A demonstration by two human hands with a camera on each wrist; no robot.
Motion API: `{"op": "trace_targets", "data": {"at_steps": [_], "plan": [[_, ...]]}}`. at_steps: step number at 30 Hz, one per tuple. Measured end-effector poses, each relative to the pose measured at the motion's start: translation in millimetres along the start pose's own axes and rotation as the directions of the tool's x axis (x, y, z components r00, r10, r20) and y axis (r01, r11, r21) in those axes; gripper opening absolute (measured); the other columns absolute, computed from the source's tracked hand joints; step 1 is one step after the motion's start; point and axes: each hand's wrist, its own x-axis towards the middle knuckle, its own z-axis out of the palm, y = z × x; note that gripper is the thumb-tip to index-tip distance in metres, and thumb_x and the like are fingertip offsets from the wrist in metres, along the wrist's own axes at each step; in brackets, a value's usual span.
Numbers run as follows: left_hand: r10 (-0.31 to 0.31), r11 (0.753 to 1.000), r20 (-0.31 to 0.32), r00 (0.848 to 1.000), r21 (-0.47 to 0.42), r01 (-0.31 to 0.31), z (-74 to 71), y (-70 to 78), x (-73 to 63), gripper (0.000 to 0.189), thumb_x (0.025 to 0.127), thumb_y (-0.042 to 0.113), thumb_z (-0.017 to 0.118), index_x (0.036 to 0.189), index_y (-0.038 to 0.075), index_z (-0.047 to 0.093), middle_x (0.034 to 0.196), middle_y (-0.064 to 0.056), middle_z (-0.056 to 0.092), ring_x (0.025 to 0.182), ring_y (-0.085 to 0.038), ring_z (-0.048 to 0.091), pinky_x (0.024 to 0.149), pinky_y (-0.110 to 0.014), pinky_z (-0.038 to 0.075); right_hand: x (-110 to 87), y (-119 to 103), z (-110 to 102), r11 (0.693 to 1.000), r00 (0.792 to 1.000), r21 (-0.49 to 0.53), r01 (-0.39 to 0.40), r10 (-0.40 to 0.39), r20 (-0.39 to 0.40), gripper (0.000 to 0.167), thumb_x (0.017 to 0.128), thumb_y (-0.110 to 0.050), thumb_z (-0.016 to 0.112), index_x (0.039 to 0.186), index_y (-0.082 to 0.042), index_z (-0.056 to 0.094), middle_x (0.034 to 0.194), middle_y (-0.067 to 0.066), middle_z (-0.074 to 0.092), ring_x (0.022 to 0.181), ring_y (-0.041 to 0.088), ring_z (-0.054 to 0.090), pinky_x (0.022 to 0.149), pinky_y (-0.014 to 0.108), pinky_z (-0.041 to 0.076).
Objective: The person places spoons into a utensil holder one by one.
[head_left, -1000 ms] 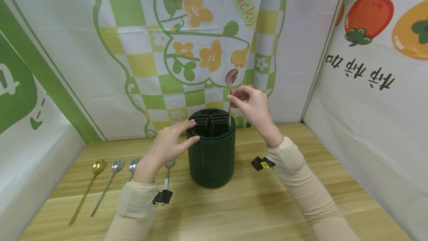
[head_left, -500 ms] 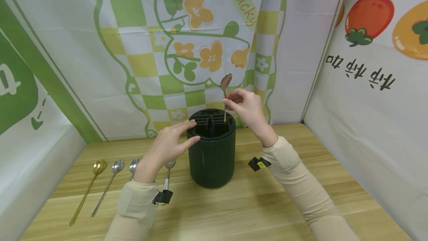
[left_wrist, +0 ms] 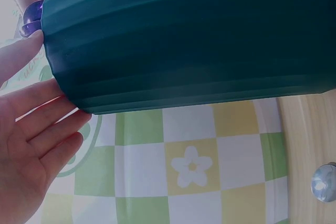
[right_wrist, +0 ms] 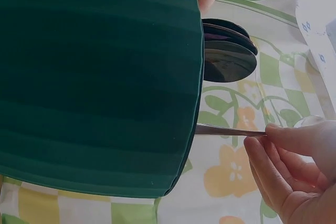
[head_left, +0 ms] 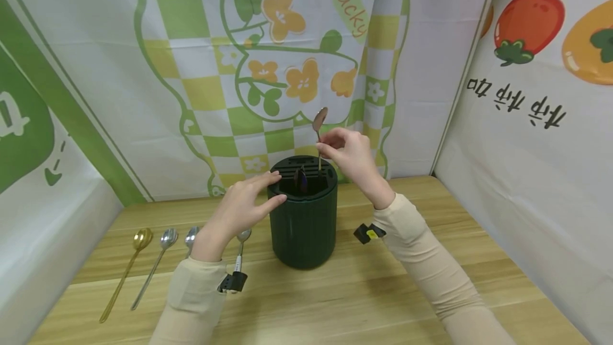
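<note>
A dark green ribbed utensil holder (head_left: 304, 233) stands upright on the table, its top slotted at the back and open at the front. My right hand (head_left: 353, 157) pinches the handle of a silver spoon (head_left: 320, 118) between thumb and fingertips, bowl up. The handle's lower end runs into the holder's opening on the right side; the right wrist view shows the handle (right_wrist: 226, 130) passing behind the rim. My left hand (head_left: 239, 204) touches the holder's left rim with fingers extended and thumb apart. Several dark, purplish spoons (right_wrist: 231, 56) stand in the holder, bowls up.
Left of the holder, a gold spoon (head_left: 142, 238) and silver spoons (head_left: 168, 237) lie in a row on the wooden table (head_left: 306, 307), some partly behind my left arm. A patterned curtain (head_left: 191, 68) hangs close behind the holder, and a printed white wall (head_left: 527, 174) rises at right.
My right hand has moved left and slightly down with the spoon, whose handle has shifted from the holder's right rim further inward. My left hand has stayed at the rim.
</note>
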Motion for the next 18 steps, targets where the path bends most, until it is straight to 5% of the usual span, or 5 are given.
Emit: {"op": "trace_targets", "data": {"at_steps": [18], "plan": [[-0.008,1.0,0.005,1.0,-0.016,0.008,-0.3,0.7,-0.5,0.056,0.092,0.051,0.054,0.136,0.016,0.053,0.143,-0.003,0.049,0.129,-0.028,0.048,0.103,-0.048,0.042,-3.4,6.2,-3.7,0.999,0.999,-0.027,-0.027,0.028,0.019,0.015,0.087,-0.019,0.07,0.096,-0.007,0.069,0.088,0.007,0.072,0.075,0.017,0.069,0.068,0.032,0.057]]}}
